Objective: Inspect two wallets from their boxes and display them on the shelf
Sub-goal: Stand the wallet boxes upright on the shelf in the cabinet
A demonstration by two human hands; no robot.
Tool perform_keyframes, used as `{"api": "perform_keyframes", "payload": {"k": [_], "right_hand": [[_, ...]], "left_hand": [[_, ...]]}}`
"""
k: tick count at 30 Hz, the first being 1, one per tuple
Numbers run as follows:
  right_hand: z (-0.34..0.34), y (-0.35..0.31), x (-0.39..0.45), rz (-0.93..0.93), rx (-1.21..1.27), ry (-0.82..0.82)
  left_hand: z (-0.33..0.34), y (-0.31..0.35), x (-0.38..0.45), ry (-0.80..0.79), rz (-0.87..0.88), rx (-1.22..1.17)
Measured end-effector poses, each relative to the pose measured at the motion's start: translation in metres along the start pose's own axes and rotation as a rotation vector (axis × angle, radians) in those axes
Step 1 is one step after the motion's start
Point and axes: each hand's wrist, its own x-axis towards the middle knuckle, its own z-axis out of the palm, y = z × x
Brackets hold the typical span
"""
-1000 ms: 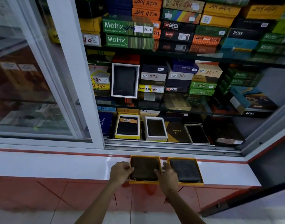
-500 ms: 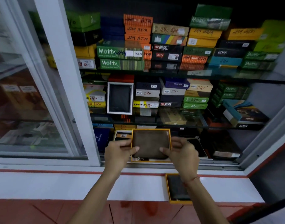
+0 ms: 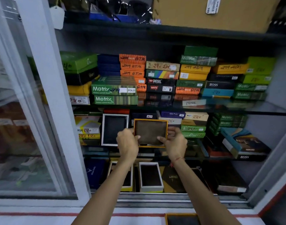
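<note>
A brown wallet lies in a yellow-rimmed open box that I hold upright in front of the middle shelf. My left hand grips the box's left edge, thumb on the wallet. My right hand grips the right edge, thumb on the wallet too. A second yellow-rimmed box with a dark wallet rests on the white ledge at the bottom, partly cut off by the frame.
An upright white box with a black wallet stands just left of the held box. Stacked wallet boxes fill the glass shelves. Open white boxes sit on the bottom shelf. A white frame post and glass pane stand at the left.
Both hands lifted the brown wallet's box off the ledge and up to the middle shelf. The view tilted upward; the other box stayed on the ledge.
</note>
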Motion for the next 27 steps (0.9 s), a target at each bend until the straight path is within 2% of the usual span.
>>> {"api": "perform_keyframes", "payload": {"k": [10,13,16,19,21,23,25,27], "right_hand": [[0.021,0.023,0.019,-0.074,-0.05,-0.029],[0.019,0.027,0.017,-0.099,-0.072,-0.039],[0.01,0.027,0.014,-0.088,-0.068,-0.089],[-0.01,0.031,-0.003,-0.13,-0.006,-0.023],[-0.026,0.042,-0.023,-0.18,0.012,0.04],[-0.044,0.059,-0.046,-0.215,0.005,0.093],[-0.059,0.084,-0.07,-0.172,-0.009,0.114],[-0.072,0.114,-0.094,-0.055,-0.035,0.115]], "left_hand": [[0.017,-0.017,0.016,-0.103,0.237,0.614],[0.019,-0.017,0.009,-0.088,0.319,0.694],[0.011,-0.016,0.001,-0.064,0.404,0.644],[0.0,-0.02,-0.023,-0.015,0.501,0.266],[-0.001,-0.028,-0.046,-0.006,0.454,0.072],[0.004,-0.041,-0.071,-0.086,0.341,0.029],[0.018,-0.058,-0.097,-0.227,0.133,0.04],[0.035,-0.076,-0.124,-0.431,-0.149,0.049]]}}
